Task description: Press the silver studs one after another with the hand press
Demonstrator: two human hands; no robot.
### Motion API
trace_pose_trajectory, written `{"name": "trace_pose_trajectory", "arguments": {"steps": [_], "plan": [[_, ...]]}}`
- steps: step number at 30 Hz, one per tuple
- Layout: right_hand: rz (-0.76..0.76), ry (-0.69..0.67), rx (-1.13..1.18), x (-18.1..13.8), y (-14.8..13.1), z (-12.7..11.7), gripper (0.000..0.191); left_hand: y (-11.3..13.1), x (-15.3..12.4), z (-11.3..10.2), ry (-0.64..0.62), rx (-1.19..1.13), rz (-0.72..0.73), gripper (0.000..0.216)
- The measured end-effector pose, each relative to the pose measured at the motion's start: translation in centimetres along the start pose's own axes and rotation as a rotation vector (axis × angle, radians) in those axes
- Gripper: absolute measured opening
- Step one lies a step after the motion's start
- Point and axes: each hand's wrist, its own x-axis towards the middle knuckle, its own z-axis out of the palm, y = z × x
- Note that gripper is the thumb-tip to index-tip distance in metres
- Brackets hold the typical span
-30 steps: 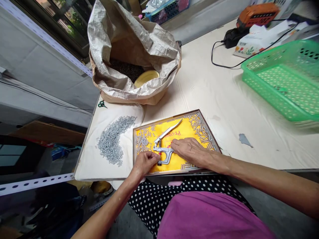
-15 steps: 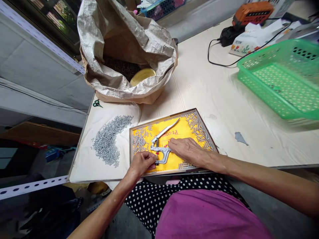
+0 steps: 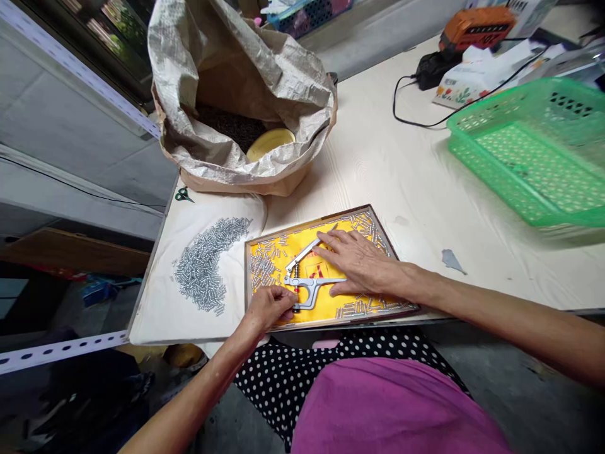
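A pair of silver snap-fastener pliers [image 3: 309,291] lies in a shallow yellow-bottomed tray [image 3: 246,277], its handles spread apart. My right hand [image 3: 362,261] spans both handles, fingers on the upper one and thumb by the lower one. At the pliers' jaw end, my left hand [image 3: 271,306] is closed in a pinch. Whatever sits between its fingertips is too small to make out. Small metal springs [image 3: 265,261] are scattered along the tray's left, right and near sides. A heap of similar springs [image 3: 201,265] rests on white cloth left of the tray.
Behind the tray stands a large woven sack [image 3: 293,170] with dark small pieces and a yellow bowl [image 3: 271,144] inside. Small scissors [image 3: 183,195] lie near the left edge. A green basket [image 3: 529,189], a black cable [image 3: 416,124] and an orange battery-like block [image 3: 477,28] are at right.
My right hand has opened from the lower handle and reached up across to the upper one. My left hand stays pinched beside the jaw.
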Motion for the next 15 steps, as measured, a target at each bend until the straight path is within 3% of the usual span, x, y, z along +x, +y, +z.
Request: {"name": "trace_pose_trajectory", "arguments": {"steps": [3,10,12,15], "plan": [[-0.01,-0.056,-0.049,0.9,0.9,-0.6,0.099,0.0,-0.1,0.2,0.013,0.001,-0.011,0.018],[-0.012,-0.083,-0.055,1.4,0.3,-1.1,0.08,-0.7,0.1,0.0,0.013,0.092,0.005,0.019],[-0.019,-0.077,-0.031,1.0,0.1,-1.0,0.072,-0.8,-0.5,0.0,0.066,0.265,0.123,0.022],[-0.033,-0.056,0.032,0.5,-0.2,-0.7,0.065,-0.4,-1.4,0.6,0.306,0.615,0.515,0.019]]}}
